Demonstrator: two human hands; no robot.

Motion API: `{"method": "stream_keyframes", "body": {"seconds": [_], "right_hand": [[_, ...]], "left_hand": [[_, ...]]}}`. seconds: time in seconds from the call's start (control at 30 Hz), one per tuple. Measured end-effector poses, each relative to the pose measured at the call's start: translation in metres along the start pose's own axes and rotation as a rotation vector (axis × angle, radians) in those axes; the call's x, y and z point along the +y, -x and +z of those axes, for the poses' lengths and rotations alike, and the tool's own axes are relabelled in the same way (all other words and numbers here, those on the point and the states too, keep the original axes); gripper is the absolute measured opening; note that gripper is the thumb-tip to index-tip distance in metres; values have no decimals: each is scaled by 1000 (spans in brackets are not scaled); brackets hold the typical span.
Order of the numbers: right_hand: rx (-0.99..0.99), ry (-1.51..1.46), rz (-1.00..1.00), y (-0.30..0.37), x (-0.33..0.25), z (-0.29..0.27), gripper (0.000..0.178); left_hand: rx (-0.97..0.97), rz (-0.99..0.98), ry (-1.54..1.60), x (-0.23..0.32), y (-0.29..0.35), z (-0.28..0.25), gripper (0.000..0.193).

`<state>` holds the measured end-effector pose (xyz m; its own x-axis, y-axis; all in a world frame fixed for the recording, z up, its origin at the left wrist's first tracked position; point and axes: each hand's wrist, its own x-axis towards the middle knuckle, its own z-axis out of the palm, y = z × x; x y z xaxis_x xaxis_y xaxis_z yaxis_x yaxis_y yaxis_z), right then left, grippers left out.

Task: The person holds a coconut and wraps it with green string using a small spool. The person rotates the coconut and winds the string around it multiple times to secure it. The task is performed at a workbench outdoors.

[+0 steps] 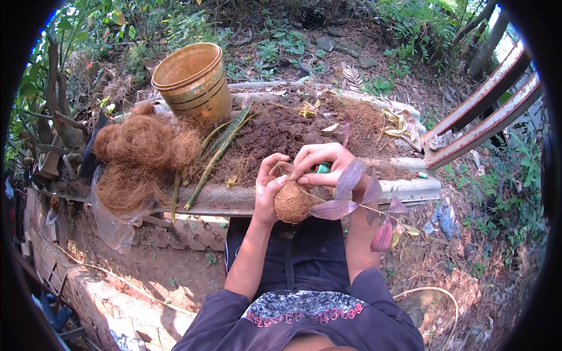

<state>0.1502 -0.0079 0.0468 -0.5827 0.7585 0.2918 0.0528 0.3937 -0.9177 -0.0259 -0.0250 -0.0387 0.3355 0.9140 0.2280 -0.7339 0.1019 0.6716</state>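
Observation:
My left hand (270, 190) is wrapped around the side of a round ball of brown coconut fibre (293, 203), held over my lap at the table's near edge. My right hand (323, 162) is closed at the ball's top, thumb and fingertips pinched together there. A small green cylinder (322, 168), perhaps a thread spool, shows between its thumb and curled fingers, partly hidden. From the top of the ball a thin stem with purple leaves (333, 209) leans out to the right, passing in front of my right wrist. What the fingertips pinch is too small to tell.
Dark soil (287, 128) is heaped on the grey corrugated table (404, 190). To the left lie a pile of loose coconut fibre (143, 146), a clear plastic bag (114, 219) and long green leaves (219, 149). A yellow bucket (196, 82) stands behind; rusty metal beams (483, 117) rise at right.

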Motion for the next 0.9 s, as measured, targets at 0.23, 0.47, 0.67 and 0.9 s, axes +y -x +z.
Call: {"method": "stream_keyframes", "body": {"seconds": [0.23,0.47,0.67,0.9], "right_hand": [[-9,67,-14,1,-3,0,15],[9,42,7,-1,-2,3,16],[44,27,109,2,-6,5,13],[112,44,131,5,-13,9,14]], "left_hand": [[57,68,27,-2,2,10,36],[-3,159,-21,-6,3,6,31],[-72,319,-117,-9,0,1,10],[-17,311,-78,-5,1,3,8]]}}
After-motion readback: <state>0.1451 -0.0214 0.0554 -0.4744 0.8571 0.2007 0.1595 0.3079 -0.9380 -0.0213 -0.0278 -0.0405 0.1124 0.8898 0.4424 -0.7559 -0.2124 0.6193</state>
